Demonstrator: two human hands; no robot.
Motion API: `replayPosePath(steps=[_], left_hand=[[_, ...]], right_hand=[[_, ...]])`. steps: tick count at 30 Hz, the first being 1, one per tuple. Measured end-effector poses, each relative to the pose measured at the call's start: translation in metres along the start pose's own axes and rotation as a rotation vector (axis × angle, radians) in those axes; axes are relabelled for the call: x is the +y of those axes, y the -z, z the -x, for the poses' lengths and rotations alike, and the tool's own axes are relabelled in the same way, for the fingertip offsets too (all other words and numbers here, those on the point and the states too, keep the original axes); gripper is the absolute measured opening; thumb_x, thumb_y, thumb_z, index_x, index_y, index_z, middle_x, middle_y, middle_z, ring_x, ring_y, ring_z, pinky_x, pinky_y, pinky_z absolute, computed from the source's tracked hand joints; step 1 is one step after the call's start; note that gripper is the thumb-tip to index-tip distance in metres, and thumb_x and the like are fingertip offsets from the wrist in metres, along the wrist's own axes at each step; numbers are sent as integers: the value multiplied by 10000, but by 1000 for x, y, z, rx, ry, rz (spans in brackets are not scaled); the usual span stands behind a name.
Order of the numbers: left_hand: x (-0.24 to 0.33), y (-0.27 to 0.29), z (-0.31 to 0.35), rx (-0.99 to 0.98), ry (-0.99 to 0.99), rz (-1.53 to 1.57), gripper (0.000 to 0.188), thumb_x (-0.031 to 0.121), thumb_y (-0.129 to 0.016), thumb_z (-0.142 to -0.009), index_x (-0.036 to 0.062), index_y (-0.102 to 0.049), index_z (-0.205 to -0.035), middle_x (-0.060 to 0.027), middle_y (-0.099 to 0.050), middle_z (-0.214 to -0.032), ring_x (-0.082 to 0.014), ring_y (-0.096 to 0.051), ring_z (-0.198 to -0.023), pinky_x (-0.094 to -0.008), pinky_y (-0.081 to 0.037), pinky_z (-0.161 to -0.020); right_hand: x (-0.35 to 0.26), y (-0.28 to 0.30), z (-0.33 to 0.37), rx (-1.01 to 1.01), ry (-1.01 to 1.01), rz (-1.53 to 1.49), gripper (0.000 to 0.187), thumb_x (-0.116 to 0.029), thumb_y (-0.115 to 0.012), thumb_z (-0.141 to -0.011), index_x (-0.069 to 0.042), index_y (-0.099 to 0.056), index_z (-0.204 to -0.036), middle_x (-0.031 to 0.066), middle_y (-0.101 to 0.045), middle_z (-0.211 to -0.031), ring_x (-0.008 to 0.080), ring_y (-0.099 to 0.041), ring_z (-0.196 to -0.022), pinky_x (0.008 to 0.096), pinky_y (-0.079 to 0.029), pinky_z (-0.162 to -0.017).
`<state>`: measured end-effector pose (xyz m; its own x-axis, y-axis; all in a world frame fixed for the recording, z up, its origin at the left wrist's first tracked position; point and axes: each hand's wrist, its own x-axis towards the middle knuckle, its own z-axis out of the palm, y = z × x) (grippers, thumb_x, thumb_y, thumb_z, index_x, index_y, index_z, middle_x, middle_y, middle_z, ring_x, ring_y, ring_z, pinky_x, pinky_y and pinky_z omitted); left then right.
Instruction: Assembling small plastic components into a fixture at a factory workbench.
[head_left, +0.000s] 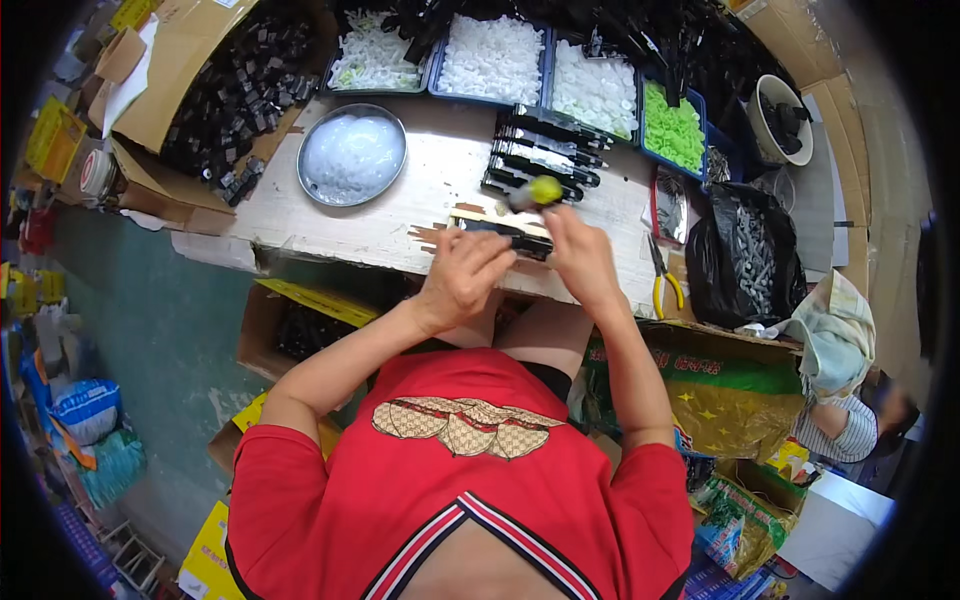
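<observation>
My left hand rests at the table's front edge, its fingers bent over a long black plastic part lying there. Beside it, my right hand is closed on what looks like a small mallet, with a yellow-green and dark head; it is slightly blurred. A row of similar black parts lies just beyond my hands. To their left stands a round metal dish with a whitish, translucent mass in it.
Blue trays of white pieces and bright green pieces line the back. Yellow-handled pliers and a black bag of grey parts lie to the right. A cardboard box of black pieces stands left. Another person is at lower right.
</observation>
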<state>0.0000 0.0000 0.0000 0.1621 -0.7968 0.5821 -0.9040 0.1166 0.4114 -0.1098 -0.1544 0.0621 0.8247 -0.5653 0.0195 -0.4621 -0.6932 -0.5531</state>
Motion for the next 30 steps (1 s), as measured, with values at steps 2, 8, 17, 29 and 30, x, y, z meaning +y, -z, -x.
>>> replayPosePath(steps=[2,8,17,29,30], left_hand=[[-15,1,-11,29,21,-124,338,42,-549,-702,74,-571,-1037,-83,-560,-1036,-230,-510,-993,-397,-308,-829],[-33,16,-43,-140,-133,81,326,22,-590,-692,91,-586,-1011,-67,-536,-900,-237,-490,-853,-358,-342,-778],[-56,-1,-132,49,-219,-123,276,-6,-564,-668,75,-604,-928,-65,-543,-903,-232,-485,-898,-377,-306,-812],[-56,-13,-147,62,-139,-104,286,26,-627,-662,85,-605,-941,-76,-533,-954,-237,-488,-926,-384,-318,-795],[-52,-4,-145,53,-111,-93,319,56,-671,-662,90,-602,-972,-76,-532,-964,-241,-488,-931,-385,-316,-787]], right_hand=[[16,8,15,170,-77,-3,200,-247,-457,-908,-66,-534,-873,209,-577,-631,417,-564,-618,502,-420,-553],[77,20,42,313,-143,328,159,-194,-494,-881,-57,-564,-921,160,-589,-730,359,-571,-684,463,-428,-581],[87,13,30,438,-53,342,221,-83,-606,-769,-55,-601,-988,110,-518,-933,281,-483,-904,399,-365,-732],[119,62,-84,653,43,317,160,-104,-599,-763,-104,-611,-922,82,-539,-904,265,-507,-893,408,-373,-716],[126,69,-103,696,9,339,154,-108,-590,-768,-103,-616,-919,84,-546,-909,270,-511,-898,415,-376,-722]])
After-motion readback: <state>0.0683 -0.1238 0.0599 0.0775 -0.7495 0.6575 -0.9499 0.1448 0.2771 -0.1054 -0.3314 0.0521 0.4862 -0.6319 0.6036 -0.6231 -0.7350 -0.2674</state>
